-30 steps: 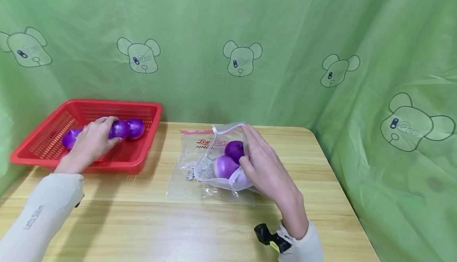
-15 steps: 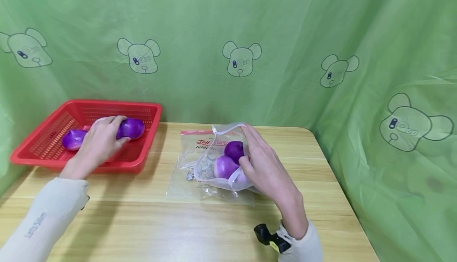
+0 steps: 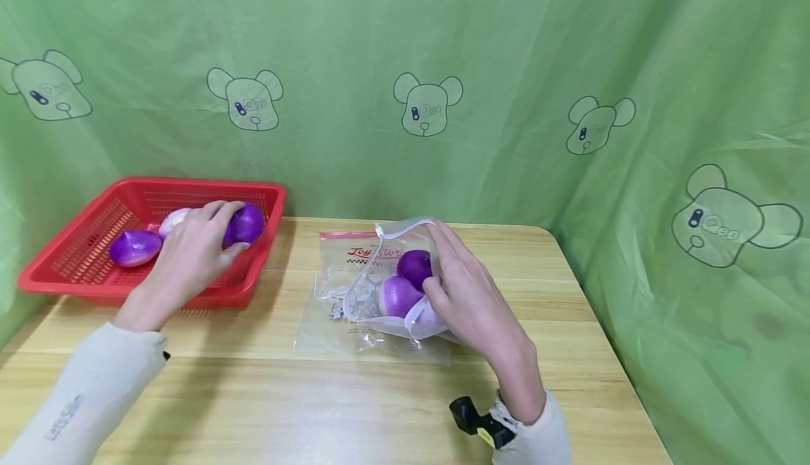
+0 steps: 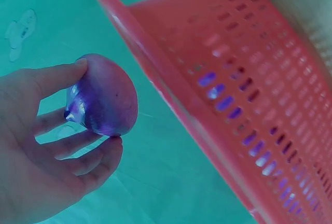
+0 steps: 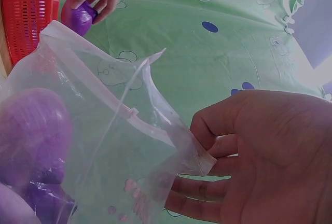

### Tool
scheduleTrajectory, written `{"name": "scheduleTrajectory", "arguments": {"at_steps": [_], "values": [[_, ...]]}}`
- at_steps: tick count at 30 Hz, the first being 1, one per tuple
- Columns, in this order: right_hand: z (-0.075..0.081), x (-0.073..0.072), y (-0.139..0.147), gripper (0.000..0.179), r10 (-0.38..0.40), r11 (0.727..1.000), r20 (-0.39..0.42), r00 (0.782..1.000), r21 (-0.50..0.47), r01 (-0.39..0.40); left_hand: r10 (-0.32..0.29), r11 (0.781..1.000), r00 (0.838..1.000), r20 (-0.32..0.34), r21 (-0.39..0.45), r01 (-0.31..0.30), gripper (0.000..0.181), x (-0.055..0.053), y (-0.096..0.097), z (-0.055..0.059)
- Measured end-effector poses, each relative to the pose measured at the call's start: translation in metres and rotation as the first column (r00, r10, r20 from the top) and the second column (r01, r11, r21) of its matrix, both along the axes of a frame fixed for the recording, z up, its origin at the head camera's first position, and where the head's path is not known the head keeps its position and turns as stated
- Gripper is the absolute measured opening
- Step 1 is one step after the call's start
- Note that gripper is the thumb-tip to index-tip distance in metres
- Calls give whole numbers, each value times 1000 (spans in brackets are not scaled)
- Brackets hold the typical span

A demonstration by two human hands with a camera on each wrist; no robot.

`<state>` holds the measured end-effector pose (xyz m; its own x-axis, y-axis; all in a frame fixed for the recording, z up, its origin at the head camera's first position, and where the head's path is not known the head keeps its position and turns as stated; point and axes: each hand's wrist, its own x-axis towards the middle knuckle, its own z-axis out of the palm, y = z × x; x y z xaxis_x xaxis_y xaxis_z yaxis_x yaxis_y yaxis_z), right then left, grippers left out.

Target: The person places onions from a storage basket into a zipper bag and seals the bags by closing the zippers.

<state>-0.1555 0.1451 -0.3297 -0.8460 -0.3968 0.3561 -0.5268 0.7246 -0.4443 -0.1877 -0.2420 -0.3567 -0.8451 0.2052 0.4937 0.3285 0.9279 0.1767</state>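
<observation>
My left hand (image 3: 193,247) grips a purple onion (image 3: 245,224) between thumb and fingers, over the right part of a red plastic basket (image 3: 237,295). From the left wrist, this onion (image 4: 106,97) appears above the basket's rim. Two more onions stay in the basket, a purple one (image 3: 135,248) and a paler one (image 3: 174,222) partly behind the hand. My right hand (image 3: 474,296) pinches the edge of a clear zip bag (image 5: 114,125), keeping its mouth spread. Inside the bag are onions, among them a dark one (image 3: 414,268) and a lighter one (image 3: 400,296).
Under the held bag lies a flat clear bag (image 3: 316,335) with red lettering. Both are on a wooden table (image 3: 304,409). A green curtain (image 3: 335,148) with bear-head outlines hangs behind and on the right.
My left hand has risen and moved right inside the basket's outline with the onion, uncovering the two left-behind onions more. The right hand and bag hold still.
</observation>
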Motion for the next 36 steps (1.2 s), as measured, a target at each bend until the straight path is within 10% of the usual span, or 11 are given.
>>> {"name": "scheduleTrajectory", "arguments": {"at_steps": [36], "values": [[1,-1,0,73,1,1000,6,1000,7,-1,-237,955,958,-163,142,261,65,44,130,23]]}}
